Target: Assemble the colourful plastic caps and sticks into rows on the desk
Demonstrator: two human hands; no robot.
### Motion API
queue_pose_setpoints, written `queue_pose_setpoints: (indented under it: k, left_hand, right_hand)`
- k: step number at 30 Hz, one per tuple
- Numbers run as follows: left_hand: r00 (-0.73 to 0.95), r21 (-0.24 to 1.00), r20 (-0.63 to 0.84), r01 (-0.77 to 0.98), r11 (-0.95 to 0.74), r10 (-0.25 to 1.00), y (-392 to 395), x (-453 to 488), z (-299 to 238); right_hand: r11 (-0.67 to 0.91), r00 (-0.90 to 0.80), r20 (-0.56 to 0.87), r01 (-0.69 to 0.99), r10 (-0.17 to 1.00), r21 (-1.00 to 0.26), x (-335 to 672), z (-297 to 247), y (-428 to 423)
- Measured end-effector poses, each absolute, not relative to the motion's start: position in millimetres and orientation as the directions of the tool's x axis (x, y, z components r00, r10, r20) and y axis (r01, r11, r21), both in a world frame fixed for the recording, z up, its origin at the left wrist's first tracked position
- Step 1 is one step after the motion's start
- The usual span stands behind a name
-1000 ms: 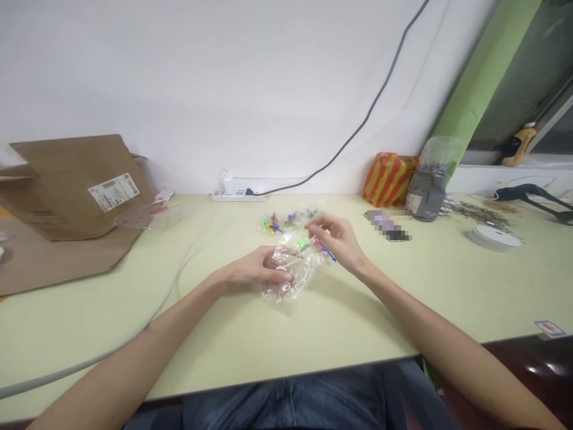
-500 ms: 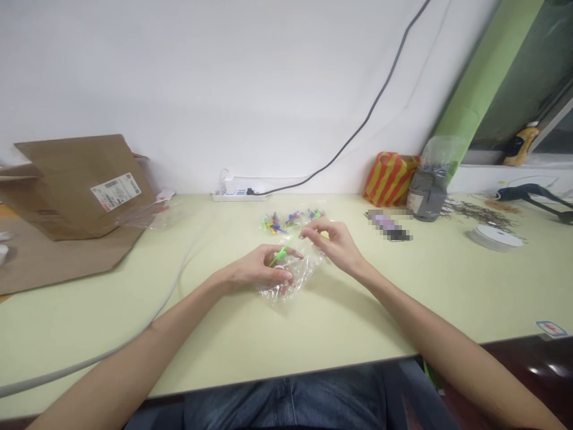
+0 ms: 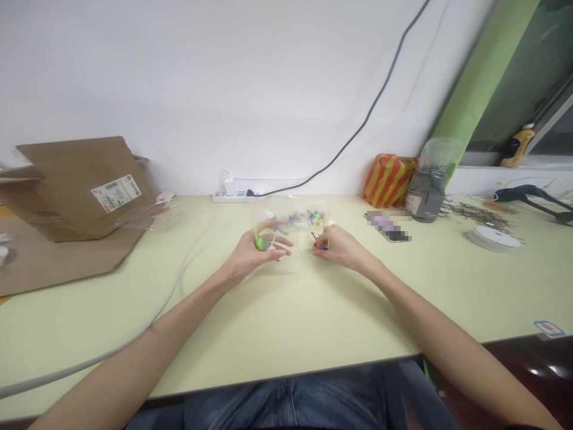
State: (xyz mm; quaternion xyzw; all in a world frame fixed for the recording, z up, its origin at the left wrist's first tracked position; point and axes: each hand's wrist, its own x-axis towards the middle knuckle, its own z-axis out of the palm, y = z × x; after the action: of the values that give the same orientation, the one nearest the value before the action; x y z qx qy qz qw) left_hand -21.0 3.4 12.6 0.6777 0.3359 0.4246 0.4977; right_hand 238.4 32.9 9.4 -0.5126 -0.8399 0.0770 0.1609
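My left hand (image 3: 250, 251) curls with fingers partly spread around a bright green plastic piece (image 3: 259, 243) and a small white piece (image 3: 271, 246). To its right, my right hand (image 3: 338, 246) is closed around small coloured plastic pieces; a red one (image 3: 314, 237) sticks out at the fingertips, with bits of yellow and blue beside it. Just beyond both hands a clear plastic bag (image 3: 278, 206) lies on the table, its outline faint. Several multicoloured small plastic pieces (image 3: 316, 217) show through or beside its film. Their exact shapes are too small and blurred to tell.
At the left stands an open cardboard box (image 3: 76, 191) beside a crumpled clear bag (image 3: 154, 216). A power strip (image 3: 233, 197) lies against the wall. Rightward are a striped bag (image 3: 388, 180), a grey package (image 3: 425, 192), a phone (image 3: 387, 227) and a white spool (image 3: 496, 237). A grey cable (image 3: 168, 298) crosses the left side.
The clear bag has gone from under my hands to farther back, near the coloured pieces. My hands have moved apart, and red, yellow and blue pieces now show in my right hand.
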Motion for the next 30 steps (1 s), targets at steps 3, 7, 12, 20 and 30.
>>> queue_pose_setpoints:
  k: [3,7,12,20,30]
  left_hand:
    - [0.497,0.944,0.215,0.114,-0.309,0.841,3.8,-20.5,8.2]
    - [0.634,0.931,0.151,0.165,-0.324,0.758,0.3,-21.0,6.5]
    - [0.649,0.904,0.055,0.290,-0.314,0.758,-4.7,-21.1,9.5]
    - [0.515,0.927,0.050,0.296,-0.232,0.856,-0.5,-20.5,10.0]
    - [0.509,0.892,-0.002,0.390,-0.229,0.861,-1.1,-19.9,10.4]
  right_hand:
    - [0.480,-0.452,0.162,0.831,0.877,-0.281,231.8,7.8,27.8]
    - [0.425,-0.392,0.180,0.881,0.902,-0.209,230.1,7.5,25.4]
    - [0.381,-0.353,0.204,0.917,0.913,-0.121,231.9,6.1,25.8]
    - [0.352,-0.324,0.238,0.933,0.916,-0.082,230.5,5.5,27.0]
    - [0.330,-0.283,0.266,0.931,0.922,-0.153,233.0,4.6,31.9]
